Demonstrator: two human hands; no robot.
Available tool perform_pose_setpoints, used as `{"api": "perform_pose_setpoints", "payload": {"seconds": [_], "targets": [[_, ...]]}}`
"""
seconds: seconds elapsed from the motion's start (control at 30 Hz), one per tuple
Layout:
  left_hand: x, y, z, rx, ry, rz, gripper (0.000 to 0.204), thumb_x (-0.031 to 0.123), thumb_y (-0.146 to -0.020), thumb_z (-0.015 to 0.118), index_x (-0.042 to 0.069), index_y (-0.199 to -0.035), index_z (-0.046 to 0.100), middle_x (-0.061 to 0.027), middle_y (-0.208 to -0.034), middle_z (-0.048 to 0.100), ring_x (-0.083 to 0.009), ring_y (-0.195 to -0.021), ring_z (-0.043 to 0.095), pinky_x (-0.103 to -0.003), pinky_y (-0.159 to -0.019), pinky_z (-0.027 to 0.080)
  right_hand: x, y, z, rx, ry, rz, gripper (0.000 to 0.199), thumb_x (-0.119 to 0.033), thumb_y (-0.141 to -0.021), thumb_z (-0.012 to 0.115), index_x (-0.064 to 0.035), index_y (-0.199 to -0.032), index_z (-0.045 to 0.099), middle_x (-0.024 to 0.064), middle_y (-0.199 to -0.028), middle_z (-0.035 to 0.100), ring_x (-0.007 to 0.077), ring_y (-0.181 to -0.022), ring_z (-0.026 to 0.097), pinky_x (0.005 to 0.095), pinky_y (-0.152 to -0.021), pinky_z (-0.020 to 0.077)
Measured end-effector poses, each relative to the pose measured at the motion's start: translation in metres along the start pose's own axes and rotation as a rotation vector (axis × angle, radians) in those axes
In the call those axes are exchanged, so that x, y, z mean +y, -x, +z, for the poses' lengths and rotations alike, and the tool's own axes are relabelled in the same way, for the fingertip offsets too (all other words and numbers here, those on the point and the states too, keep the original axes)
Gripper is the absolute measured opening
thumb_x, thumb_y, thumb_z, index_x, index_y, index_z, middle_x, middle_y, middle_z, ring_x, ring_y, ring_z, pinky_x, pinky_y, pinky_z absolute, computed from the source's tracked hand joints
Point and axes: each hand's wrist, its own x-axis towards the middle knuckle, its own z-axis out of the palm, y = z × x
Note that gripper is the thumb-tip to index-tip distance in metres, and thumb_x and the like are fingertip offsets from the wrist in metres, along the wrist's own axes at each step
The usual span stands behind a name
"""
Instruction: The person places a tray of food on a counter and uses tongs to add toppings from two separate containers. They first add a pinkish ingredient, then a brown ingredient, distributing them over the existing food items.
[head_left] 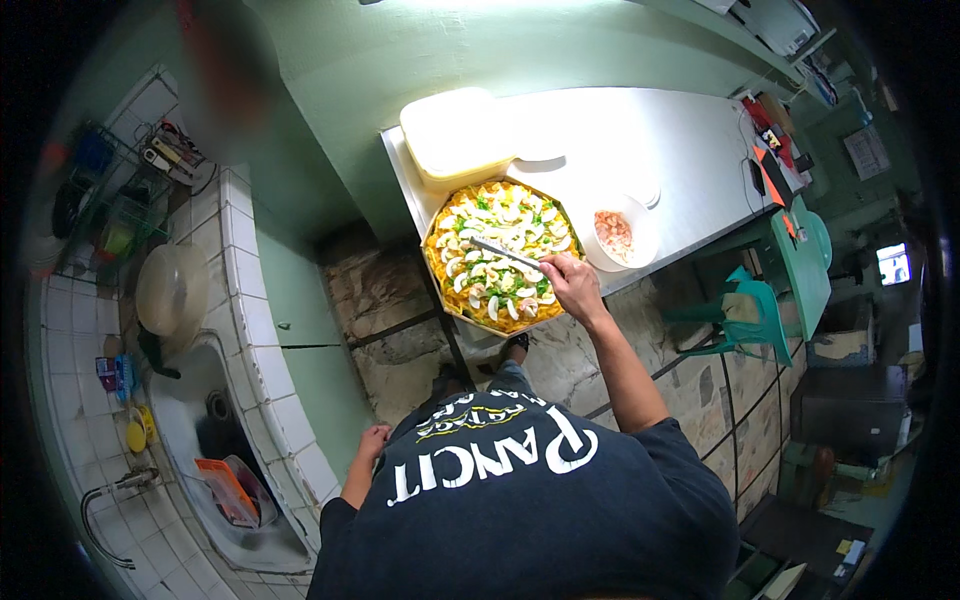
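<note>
My right hand (pixel 572 284) grips a pair of slim metal tongs (pixel 505 254), held slanting over an octagonal tray (pixel 462 322). The tray is filled with yellow-orange noodles (pixel 437 250), topped with white egg slices (pixel 508 212), chopped green pieces (pixel 491 305) and a few pinkish bits. Just right of that hand stands a white bowl (pixel 648 236) with pink shrimp (pixel 613 234) in it. My left hand (pixel 374 440) hangs low beside my body, away from the table, its fingers curled in with nothing seen in them.
The tray sits at the near left end of a white table (pixel 690 140). Behind it is a pale yellow tub (pixel 435 170). To my left run a tiled counter (pixel 250 290) and a sink (pixel 225 370) with an orange item. A green plastic chair (pixel 745 315) stands at right.
</note>
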Motion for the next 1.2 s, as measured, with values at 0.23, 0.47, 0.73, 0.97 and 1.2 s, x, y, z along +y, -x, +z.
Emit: {"api": "perform_pose_setpoints", "payload": {"seconds": [0.23,0.47,0.73,0.97,1.2], "targets": [[-0.002,0.02,-0.003,0.039,-0.149,0.073,0.022,0.022,-0.09,0.061,0.003,-0.096,0.07,-0.0041,-0.081,0.066,-0.0146,-0.071,0.058,-0.03,-0.066,0.046,-0.001,0.01,0.005,-0.107,0.155,-0.023,0.023,-0.028,-0.091,0.058,-0.009,-0.095,0.07,0.0106,-0.089,0.066,0.0308,-0.083,0.065,0.0415,-0.074,0.05],[0.034,0.017,0.003,-0.007,-0.077,-0.135,0.019,0.024,-0.091,0.059,0.011,-0.102,0.069,0.0002,-0.076,0.063,-0.0099,-0.059,0.052,-0.027,-0.048,0.041,-0.019,0.003,0.013,-0.036,0.284,-0.152,0.02,-0.027,-0.093,0.058,-0.0123,-0.102,0.067,0.0082,-0.089,0.062,0.0277,-0.076,0.065,0.0392,-0.066,0.0518],[0.022,0.01,-0.001,-0.014,-0.151,-0.043,0.02,0.023,-0.09,0.059,0.008,-0.099,0.07,-0.0017,-0.079,0.066,-0.0139,-0.064,0.057,-0.029,-0.055,0.046,-0.024,-0.016,0.03,0.053,0.363,-0.326,0.015,-0.023,-0.091,0.06,-0.01,-0.096,0.065,0.0066,-0.083,0.061,0.0247,-0.068,0.065,0.0363,-0.059,0.0515],[-0.022,-0.004,0.005,0.055,-0.151,0.007,0.025,0.02,-0.089,0.06,0.001,-0.1,0.071,-0.0094,-0.094,0.071,-0.0175,-0.086,0.063,-0.032,-0.08,0.05,-0.031,-0.026,0.031,0.091,0.42,-0.356,0.016,-0.022,-0.092,0.059,-0.0092,-0.098,0.065,0.0076,-0.085,0.063,0.0228,-0.066,0.065,0.0354,-0.058,0.0511],[-0.012,-0.031,-0.001,-0.033,-0.253,-0.028,0.024,0.019,-0.091,0.06,0.001,-0.103,0.071,-0.0097,-0.094,0.071,-0.017,-0.085,0.064,-0.032,-0.078,0.05,0.024,-0.025,-0.088,0.44,0.068,-0.062,0.023,-0.021,-0.096,0.056,-0.0028,-0.1,0.069,0.0128,-0.088,0.067,0.0263,-0.075,0.065,0.0354,-0.067,0.0509]]}}
